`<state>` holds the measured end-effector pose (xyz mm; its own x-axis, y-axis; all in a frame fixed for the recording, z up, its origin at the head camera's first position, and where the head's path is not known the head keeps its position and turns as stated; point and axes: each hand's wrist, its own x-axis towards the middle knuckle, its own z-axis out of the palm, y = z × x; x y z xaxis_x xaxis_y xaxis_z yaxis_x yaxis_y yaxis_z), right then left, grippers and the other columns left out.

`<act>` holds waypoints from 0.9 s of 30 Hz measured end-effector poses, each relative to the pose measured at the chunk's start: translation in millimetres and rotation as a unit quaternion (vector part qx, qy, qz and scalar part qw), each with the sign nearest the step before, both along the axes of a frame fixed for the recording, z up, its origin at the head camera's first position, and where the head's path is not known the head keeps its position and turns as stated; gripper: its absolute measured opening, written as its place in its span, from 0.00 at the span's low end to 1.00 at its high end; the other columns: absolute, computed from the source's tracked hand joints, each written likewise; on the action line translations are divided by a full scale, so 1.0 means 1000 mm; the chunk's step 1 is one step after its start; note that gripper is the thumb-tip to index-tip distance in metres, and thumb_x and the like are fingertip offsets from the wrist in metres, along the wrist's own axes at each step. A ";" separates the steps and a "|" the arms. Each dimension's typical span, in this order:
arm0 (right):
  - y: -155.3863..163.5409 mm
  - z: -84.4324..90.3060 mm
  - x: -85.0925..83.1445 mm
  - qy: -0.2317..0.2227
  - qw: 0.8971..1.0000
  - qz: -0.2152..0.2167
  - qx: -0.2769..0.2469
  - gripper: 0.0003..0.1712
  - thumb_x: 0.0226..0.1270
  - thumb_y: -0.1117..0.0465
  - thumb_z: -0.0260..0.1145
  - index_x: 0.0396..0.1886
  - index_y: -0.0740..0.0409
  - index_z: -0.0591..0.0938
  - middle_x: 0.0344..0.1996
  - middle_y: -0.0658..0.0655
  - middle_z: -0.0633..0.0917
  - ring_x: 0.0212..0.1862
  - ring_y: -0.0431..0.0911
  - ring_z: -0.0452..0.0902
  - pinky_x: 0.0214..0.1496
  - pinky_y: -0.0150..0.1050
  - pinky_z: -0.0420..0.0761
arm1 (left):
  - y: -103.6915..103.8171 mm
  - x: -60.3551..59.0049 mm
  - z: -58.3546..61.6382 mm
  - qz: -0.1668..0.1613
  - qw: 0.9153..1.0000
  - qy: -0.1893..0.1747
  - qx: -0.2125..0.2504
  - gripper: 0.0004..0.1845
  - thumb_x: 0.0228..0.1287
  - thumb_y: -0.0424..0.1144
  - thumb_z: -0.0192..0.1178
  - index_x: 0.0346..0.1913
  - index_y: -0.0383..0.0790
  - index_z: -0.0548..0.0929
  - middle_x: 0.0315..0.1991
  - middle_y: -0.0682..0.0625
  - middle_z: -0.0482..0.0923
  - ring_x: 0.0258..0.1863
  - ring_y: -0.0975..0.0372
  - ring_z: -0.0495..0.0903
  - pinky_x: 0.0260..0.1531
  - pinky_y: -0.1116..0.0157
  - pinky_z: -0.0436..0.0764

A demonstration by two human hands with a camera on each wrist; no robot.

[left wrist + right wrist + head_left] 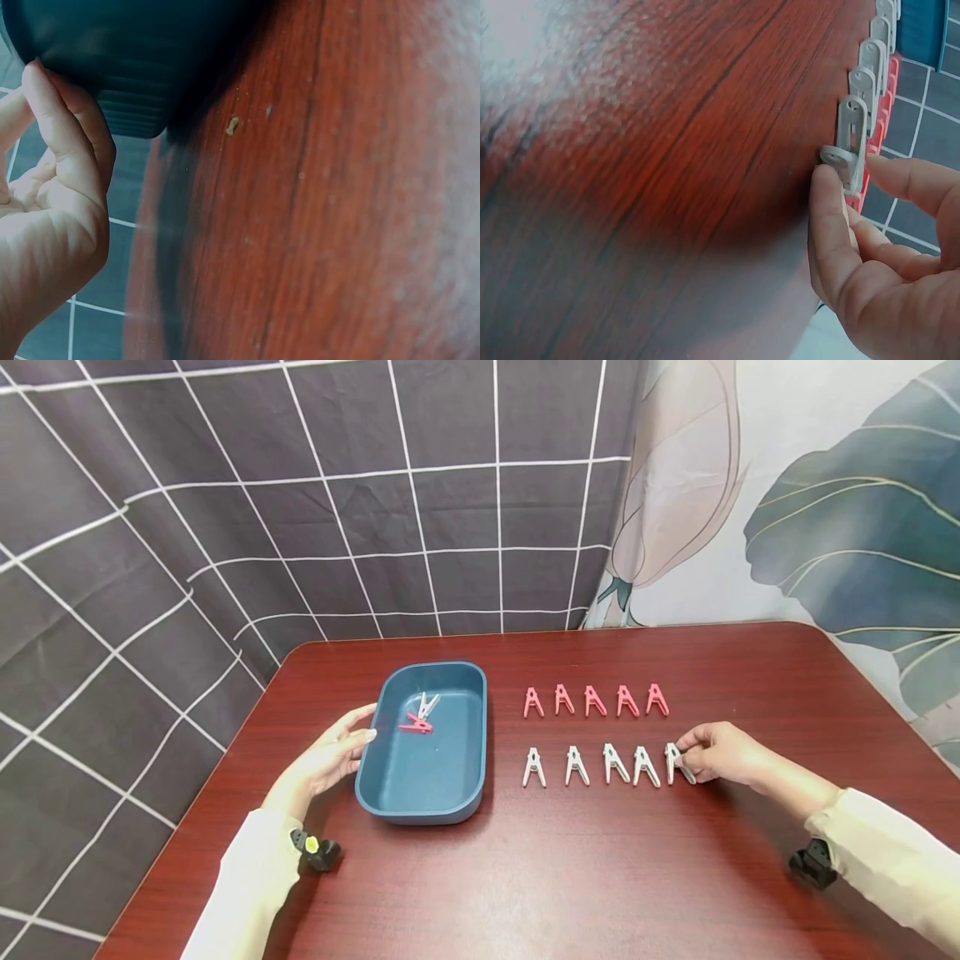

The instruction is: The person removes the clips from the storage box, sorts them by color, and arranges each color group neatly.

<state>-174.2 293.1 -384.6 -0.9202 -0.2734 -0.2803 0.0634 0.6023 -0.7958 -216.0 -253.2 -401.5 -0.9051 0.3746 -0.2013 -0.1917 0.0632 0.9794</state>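
Observation:
A blue bin [420, 785] stands on the table with a white clothespin [428, 705] and red clothespin pieces [417, 724] inside. My left hand [337, 752] is at the bin's left side, its fingertips touching the outer wall just below the rim. At the right end of a row of white clothespins, my right hand [716, 752] pinches the last white clothespin [849, 139] between thumb and fingers. That clothespin stays in line with the others, its legs spread toward me. Several more white clothespins [576, 766] lie to its left.
Behind the white row lies a row of several red clothespins [591, 701]. The dark red wooden table [540, 877] carries everything. A dark grid-patterned cloth [450, 518] hangs behind it, with a leaf-patterned curtain [825, 527] at the right.

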 end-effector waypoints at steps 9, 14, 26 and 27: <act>-0.001 0.010 -0.001 0.012 0.999 -0.008 0.035 0.20 0.63 0.67 0.60 0.44 0.85 0.73 0.28 0.55 0.83 0.29 0.40 0.78 0.33 0.35 0.83 | -0.002 -0.001 -0.001 -0.007 1.000 0.001 0.005 0.30 0.74 0.33 0.45 0.74 0.44 0.49 0.53 0.47 0.74 0.46 0.62 0.82 0.42 0.62 0.82; -0.006 0.022 -0.002 0.034 0.998 -0.005 0.053 0.20 0.64 0.66 0.60 0.46 0.83 0.74 0.31 0.59 0.84 0.32 0.43 0.80 0.34 0.35 0.83 | 0.001 0.000 0.003 -0.003 1.000 -0.002 -0.001 0.30 0.73 0.33 0.46 0.74 0.44 0.49 0.52 0.49 0.75 0.46 0.62 0.82 0.42 0.63 0.82; -0.039 0.057 -0.016 0.121 0.984 0.038 0.129 0.17 0.60 0.59 0.65 0.42 0.70 0.80 0.28 0.54 0.84 0.29 0.43 0.80 0.32 0.36 0.77 | 0.001 -0.002 -0.001 0.005 1.000 -0.004 0.001 0.30 0.73 0.33 0.47 0.73 0.44 0.50 0.52 0.49 0.77 0.47 0.62 0.82 0.43 0.63 0.82; -0.043 0.061 -0.017 0.135 0.981 0.041 0.131 0.16 0.60 0.60 0.65 0.42 0.69 0.81 0.28 0.54 0.84 0.29 0.43 0.79 0.32 0.36 0.76 | 0.001 -0.002 -0.001 0.005 1.000 -0.004 0.001 0.30 0.73 0.33 0.47 0.73 0.44 0.50 0.52 0.49 0.77 0.47 0.62 0.82 0.43 0.63 0.82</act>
